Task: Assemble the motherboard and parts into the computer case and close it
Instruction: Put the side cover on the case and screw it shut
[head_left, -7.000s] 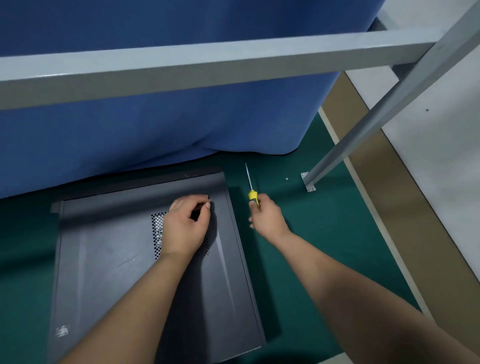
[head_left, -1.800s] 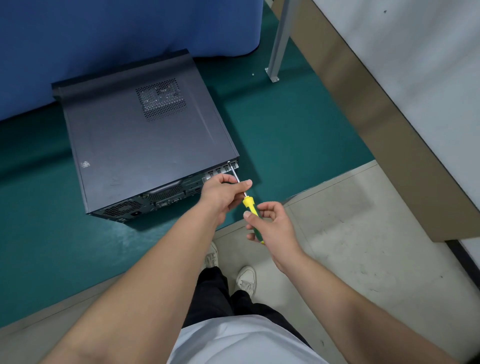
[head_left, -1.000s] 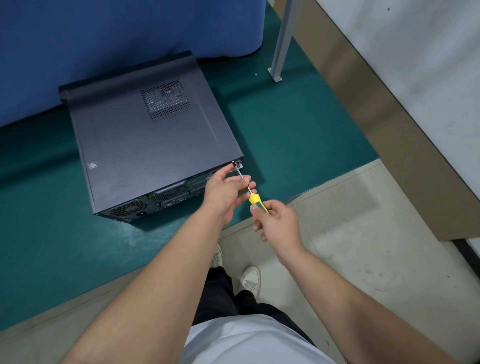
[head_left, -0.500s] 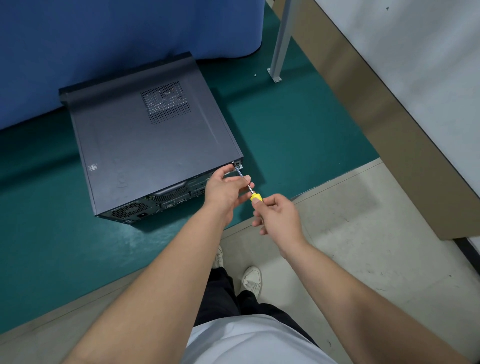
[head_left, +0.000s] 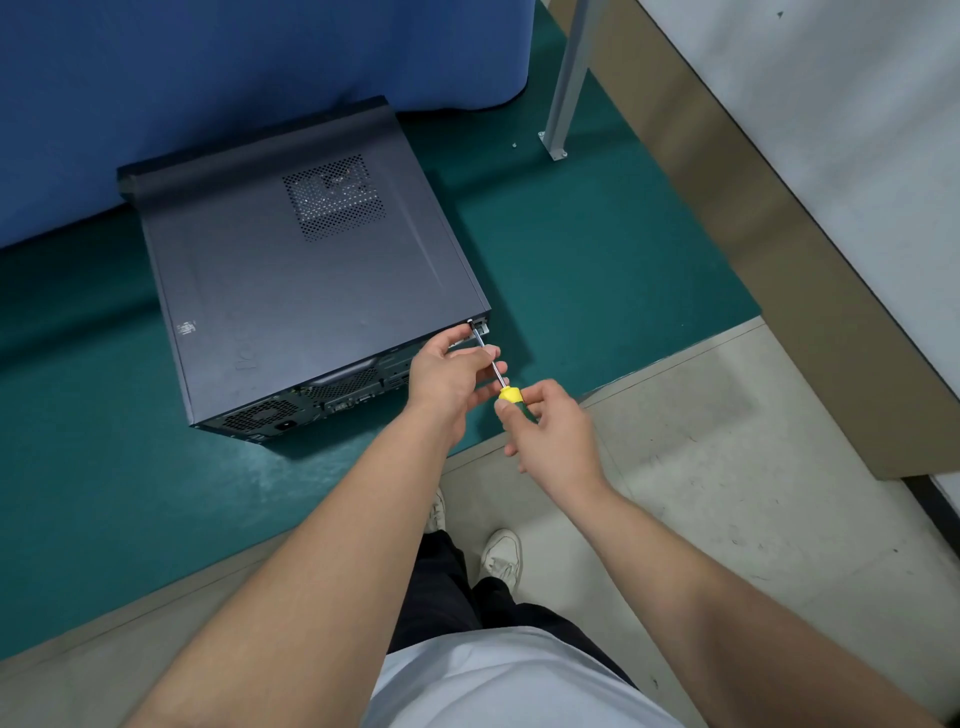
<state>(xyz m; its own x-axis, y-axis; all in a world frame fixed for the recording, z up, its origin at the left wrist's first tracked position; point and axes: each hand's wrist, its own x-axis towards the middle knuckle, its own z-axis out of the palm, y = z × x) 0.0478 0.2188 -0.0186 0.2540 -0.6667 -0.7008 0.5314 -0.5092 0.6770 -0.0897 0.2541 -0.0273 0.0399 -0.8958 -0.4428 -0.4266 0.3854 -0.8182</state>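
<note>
You are screwing the lid shut on the computer case.

The computer case (head_left: 306, 280) lies flat on the green mat (head_left: 597, 249), lid on, with its back side facing you so you can reach the screw at its near right corner. The screwdriver (head_left: 493, 366) points at that corner, its tip on the screw spot. Your right hand (head_left: 550, 426) curls its fingers round the yellow handle to turn it. Your left hand (head_left: 447, 376) sits right at the case's back edge and pinches the thin metal shaft, likely to keep the tip from slipping.
</note>
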